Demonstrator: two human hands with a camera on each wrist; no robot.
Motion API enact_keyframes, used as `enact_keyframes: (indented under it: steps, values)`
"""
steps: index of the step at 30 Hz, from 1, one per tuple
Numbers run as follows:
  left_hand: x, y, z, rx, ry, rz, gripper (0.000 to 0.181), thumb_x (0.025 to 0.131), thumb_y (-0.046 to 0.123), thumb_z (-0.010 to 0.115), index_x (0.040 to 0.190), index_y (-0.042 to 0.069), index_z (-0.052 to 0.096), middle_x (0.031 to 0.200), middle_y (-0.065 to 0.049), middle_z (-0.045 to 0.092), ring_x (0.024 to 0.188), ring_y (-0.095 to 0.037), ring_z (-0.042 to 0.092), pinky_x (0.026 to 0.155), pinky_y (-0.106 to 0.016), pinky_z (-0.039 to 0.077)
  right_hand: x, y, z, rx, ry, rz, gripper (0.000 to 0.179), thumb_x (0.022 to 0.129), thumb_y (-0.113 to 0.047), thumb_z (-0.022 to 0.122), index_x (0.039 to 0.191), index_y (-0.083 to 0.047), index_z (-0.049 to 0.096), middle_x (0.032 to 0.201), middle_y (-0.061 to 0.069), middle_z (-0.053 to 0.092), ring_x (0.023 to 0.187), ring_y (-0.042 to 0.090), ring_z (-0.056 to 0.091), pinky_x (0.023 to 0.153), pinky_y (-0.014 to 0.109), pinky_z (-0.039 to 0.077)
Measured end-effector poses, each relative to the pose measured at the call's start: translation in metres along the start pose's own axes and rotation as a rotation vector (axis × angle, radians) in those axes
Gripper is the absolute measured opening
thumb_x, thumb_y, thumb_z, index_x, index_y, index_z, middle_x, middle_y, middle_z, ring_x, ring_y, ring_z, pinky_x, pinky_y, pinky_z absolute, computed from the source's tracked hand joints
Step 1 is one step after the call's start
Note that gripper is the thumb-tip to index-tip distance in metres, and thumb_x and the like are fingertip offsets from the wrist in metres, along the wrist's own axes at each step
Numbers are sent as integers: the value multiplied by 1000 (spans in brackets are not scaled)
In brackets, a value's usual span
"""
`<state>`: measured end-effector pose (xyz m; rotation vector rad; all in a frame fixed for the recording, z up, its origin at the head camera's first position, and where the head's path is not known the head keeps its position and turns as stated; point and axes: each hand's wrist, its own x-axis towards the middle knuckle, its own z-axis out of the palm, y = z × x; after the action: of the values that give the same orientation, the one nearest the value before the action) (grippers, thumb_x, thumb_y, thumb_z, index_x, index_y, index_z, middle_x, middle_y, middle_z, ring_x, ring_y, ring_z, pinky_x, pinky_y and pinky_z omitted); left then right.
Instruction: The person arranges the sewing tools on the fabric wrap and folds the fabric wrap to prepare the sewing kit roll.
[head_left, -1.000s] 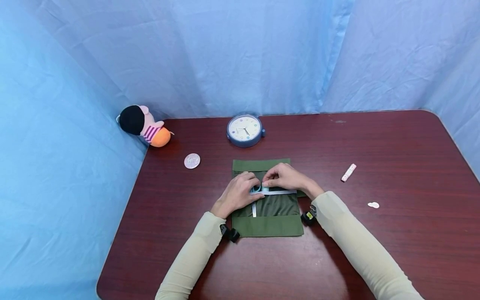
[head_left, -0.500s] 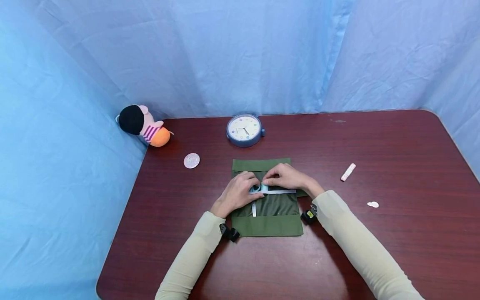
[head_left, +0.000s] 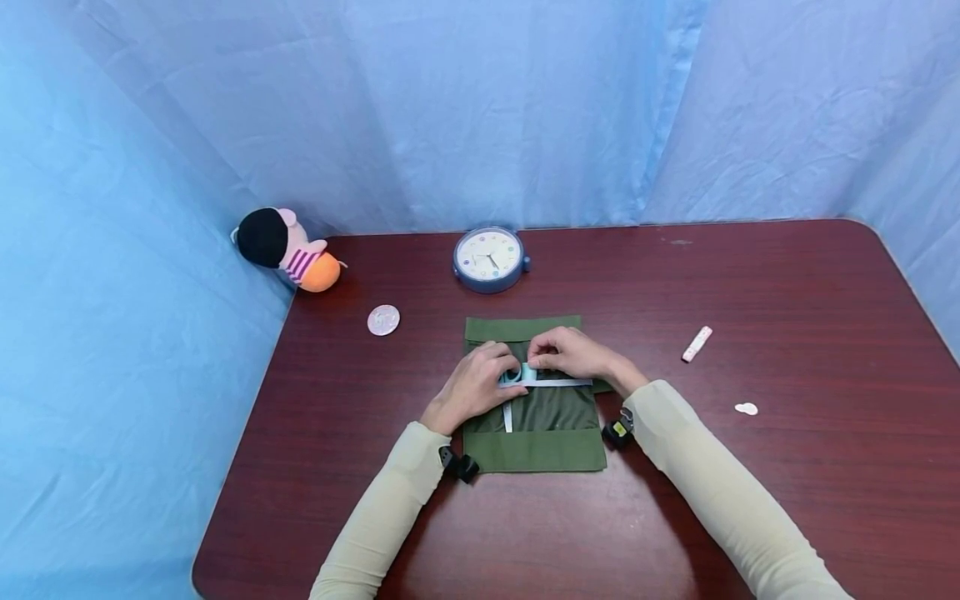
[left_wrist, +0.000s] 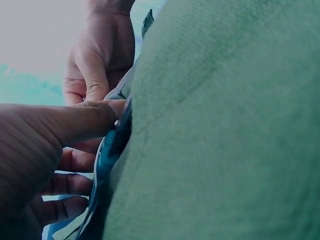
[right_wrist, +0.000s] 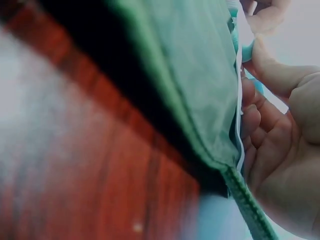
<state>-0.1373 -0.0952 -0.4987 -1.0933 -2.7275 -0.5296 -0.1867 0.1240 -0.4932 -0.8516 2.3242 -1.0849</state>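
Left hand (head_left: 477, 382) pinching the white band (head_left: 562, 383) at its left part, thumb on the near side. Cyan-handled scissors (so they look) (head_left: 529, 373) sitting between the two hands; the band is crossing over them, and a pale blade is showing just below the left thumb. Right hand (head_left: 573, 354) pinching the top edge of the nearer cyan part, grip narrow.

Step in hand, as I am judging it: seating the scissors under the band. Left should be holding the band steady and slightly lifted; right should be guiding straight down, without twisting, so the elastic isn't dragging or the blade snagging the cloth.

Pose: both hands are arching in from the near side, wrists lifted, fingertips almost meeting. Green pouch (head_left: 536, 452) lying open beneath them on the surface (head_left: 540, 533); clock (head_left: 489, 260) standing beyond both.
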Motion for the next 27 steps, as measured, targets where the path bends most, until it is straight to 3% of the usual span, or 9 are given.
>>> enact_keyframes:
  steps: [9,20,27]
  values:
    - [0,0,-1,12,0,2,28,81,36,83,87,11,72,95,-2,70,88,-17,63,85,-30,52,0,-3,1,-49,-13,3,16,101,-20,59,86,-17,65,75,-3,59,68,9,49,69,24,40]
    - [0,0,-1,7,-3,5,28,81,36,82,88,11,73,96,-2,70,88,-17,63,85,-30,53,1,-8,4,-186,-51,76,20,104,-27,54,88,-18,63,74,-5,55,64,10,46,66,26,37]
    - [0,0,0,10,-1,8,29,81,37,82,88,11,73,96,-2,70,88,-17,63,84,-30,53,0,-4,4,-142,-42,53,20,104,-27,54,92,-18,67,74,-5,55,64,9,46,66,26,38]
